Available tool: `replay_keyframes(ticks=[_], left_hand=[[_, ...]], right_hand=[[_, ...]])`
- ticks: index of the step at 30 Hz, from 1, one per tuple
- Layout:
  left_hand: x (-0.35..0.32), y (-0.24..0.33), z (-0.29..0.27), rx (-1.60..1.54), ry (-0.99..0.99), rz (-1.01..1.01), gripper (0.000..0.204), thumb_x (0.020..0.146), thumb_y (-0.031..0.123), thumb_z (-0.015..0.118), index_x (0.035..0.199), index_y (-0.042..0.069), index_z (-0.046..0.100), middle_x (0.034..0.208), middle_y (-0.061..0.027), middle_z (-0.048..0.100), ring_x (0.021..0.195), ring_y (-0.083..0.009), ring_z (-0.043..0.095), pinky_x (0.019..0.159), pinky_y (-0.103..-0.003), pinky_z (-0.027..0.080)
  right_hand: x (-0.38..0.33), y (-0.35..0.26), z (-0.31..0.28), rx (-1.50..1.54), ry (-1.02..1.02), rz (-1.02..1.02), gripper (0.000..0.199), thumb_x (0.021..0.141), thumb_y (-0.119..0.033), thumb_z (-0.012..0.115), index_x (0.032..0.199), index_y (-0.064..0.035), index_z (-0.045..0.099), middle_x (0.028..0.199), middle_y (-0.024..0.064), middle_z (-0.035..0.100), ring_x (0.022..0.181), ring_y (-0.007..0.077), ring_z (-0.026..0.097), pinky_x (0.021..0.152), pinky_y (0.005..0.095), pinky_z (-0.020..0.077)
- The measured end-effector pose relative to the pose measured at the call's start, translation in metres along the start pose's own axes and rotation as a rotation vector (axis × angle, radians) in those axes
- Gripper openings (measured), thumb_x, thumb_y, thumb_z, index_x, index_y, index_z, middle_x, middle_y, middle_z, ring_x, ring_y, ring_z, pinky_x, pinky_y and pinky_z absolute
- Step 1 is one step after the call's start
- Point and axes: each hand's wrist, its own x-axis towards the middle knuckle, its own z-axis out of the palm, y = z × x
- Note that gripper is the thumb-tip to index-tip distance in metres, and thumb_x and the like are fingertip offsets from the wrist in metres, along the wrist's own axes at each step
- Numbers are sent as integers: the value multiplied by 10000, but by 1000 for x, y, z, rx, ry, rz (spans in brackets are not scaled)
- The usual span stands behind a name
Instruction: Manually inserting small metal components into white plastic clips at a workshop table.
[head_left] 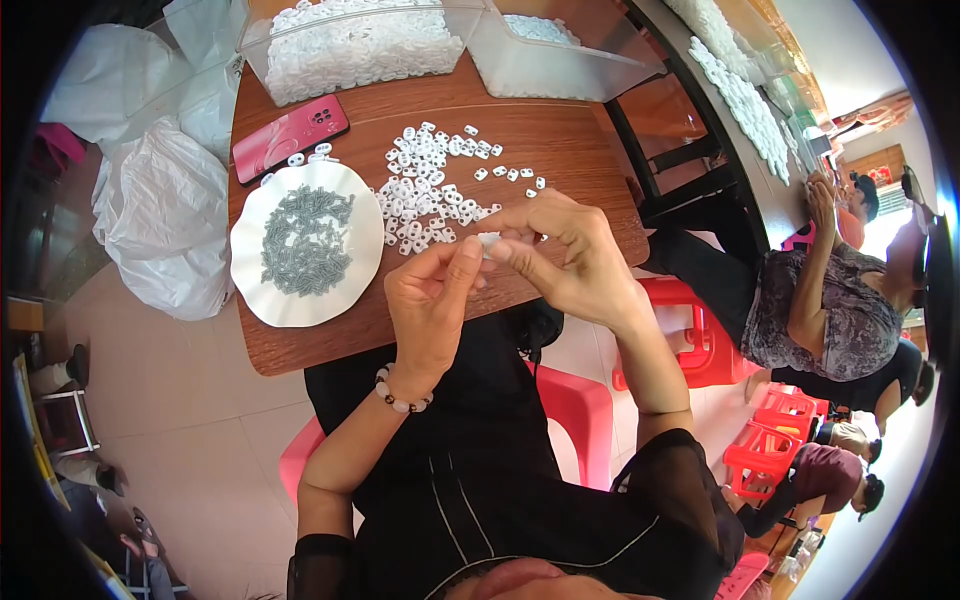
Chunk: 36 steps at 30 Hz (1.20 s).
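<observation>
My left hand point(432, 295) and my right hand point(567, 258) meet just above the table's near edge. Pinched between their fingertips is a small white plastic piece point(488, 240), partly hidden by the fingers. Just beyond them, a loose heap of small white plastic pieces with dark holes point(420, 185) lies on the brown wooden table point(570, 135). To the left of my left hand, a white scalloped plate point(250, 285) holds many small grey metal springs or pins point(305, 240); their exact kind is too small to tell.
A pink phone point(290, 138) lies behind the plate. Clear plastic bins point(365, 50) of white pieces line the table's far edge. A white plastic bag point(165, 220) sits on the floor at left. Red stools point(700, 335) and seated people point(825, 300) are at right.
</observation>
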Motion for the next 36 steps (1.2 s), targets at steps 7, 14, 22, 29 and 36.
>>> replay_keyframes(ticks=[7, 14, 22, 29, 36], left_hand=[[-1, 3, 2, 56, 50, 61, 177, 912, 118, 638, 888, -50, 687, 785, -37, 656, 691, -36, 538, 614, -184, 429], [0, -1, 0, 153, 25, 138, 152, 901, 84, 638, 834, -37, 698, 752, -14, 632, 625, -15, 446, 547, -190, 348], [-2, 2, 2, 244, 56, 105, 187, 897, 94, 637, 802, -64, 665, 730, -37, 603, 657, -53, 476, 605, -205, 374], [-1, -4, 1, 280, 33, 135, 172, 899, 80, 631, 822, -70, 666, 744, -38, 605, 667, -56, 485, 610, -207, 382], [1, -7, -1, 216, 43, 152, 131, 891, 63, 642, 847, -50, 692, 772, -6, 620, 613, -2, 424, 516, -180, 325]], right_hand=[[-14, 9, 13, -134, 155, -212, 391, 683, -85, 795, 1056, -50, 682, 792, 63, 619, 749, 239, 540, 661, 341, 463], [-16, 18, 22, -154, 215, -270, 395, 665, -15, 772, 1051, -45, 690, 781, 63, 618, 731, 231, 537, 642, 336, 463], [-18, 31, 31, -218, 296, -333, 354, 664, -31, 766, 1013, -34, 709, 826, 62, 672, 714, 211, 554, 645, 308, 457], [-18, 35, 29, -236, 300, -400, 419, 630, 31, 761, 1038, -29, 687, 777, 62, 616, 709, 234, 533, 613, 330, 468], [-16, 26, 29, -231, 267, -319, 415, 655, -4, 756, 1062, -35, 677, 774, 57, 600, 728, 243, 530, 631, 335, 468]])
